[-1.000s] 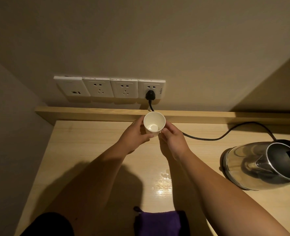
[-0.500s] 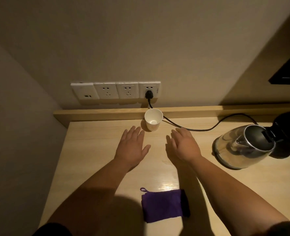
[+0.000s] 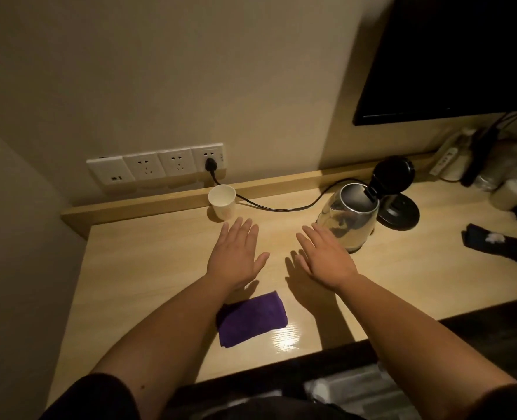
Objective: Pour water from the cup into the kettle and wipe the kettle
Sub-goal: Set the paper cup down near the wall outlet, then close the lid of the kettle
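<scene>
A white paper cup [image 3: 222,204] stands upright by the wooden ledge at the back of the desk. To its right stands a steel kettle [image 3: 346,218] with its black lid [image 3: 393,174] tipped open. A folded purple cloth [image 3: 252,319] lies near the desk's front edge. My left hand [image 3: 237,256] hovers flat over the desk, fingers apart, just in front of the cup. My right hand [image 3: 324,256] is also flat and spread, its fingertips close to the kettle's left side. Neither hand holds anything.
The kettle's black base [image 3: 399,212] sits behind it, its cord [image 3: 275,207] running along the desk to a wall socket [image 3: 210,162]. A dark screen [image 3: 451,56] hangs at upper right. A black object [image 3: 496,242] and clutter lie at far right. A wall closes the left.
Both hands let go of the cup, which now stands by the ledge, and drew back toward me, spreading flat. The view has swung right, showing the kettle with its lid up.
</scene>
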`<state>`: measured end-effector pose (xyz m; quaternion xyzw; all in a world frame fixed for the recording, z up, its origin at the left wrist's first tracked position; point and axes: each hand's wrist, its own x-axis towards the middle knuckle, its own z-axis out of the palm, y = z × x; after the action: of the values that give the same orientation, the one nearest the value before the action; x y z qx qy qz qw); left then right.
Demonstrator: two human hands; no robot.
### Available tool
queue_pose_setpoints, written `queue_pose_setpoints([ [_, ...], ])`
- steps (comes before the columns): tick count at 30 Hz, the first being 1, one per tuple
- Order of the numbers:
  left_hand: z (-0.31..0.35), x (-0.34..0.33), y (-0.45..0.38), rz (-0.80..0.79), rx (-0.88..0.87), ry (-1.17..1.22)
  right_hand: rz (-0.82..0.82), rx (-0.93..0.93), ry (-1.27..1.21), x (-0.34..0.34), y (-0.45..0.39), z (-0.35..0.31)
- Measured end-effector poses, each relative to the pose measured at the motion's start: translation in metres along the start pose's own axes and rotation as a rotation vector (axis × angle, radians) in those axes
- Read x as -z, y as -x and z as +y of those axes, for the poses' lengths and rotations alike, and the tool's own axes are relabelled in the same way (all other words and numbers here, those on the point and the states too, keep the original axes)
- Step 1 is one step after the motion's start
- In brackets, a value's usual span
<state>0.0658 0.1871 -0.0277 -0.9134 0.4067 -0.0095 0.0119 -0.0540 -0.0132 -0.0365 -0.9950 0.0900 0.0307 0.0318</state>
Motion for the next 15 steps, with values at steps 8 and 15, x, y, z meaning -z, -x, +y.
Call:
queue_pose_setpoints([
  [8, 0.073, 0.01, -0.005, 0.027, 0.019, -0.022, 0.063, 0.019, -0.063, 0.005, 0.053, 0.064],
  [15, 0.139, 0.021, -0.022, 0.064, 0.038, 0.004, 0.088, 0.043, -0.088, 0.013, 0.079, 0.132],
])
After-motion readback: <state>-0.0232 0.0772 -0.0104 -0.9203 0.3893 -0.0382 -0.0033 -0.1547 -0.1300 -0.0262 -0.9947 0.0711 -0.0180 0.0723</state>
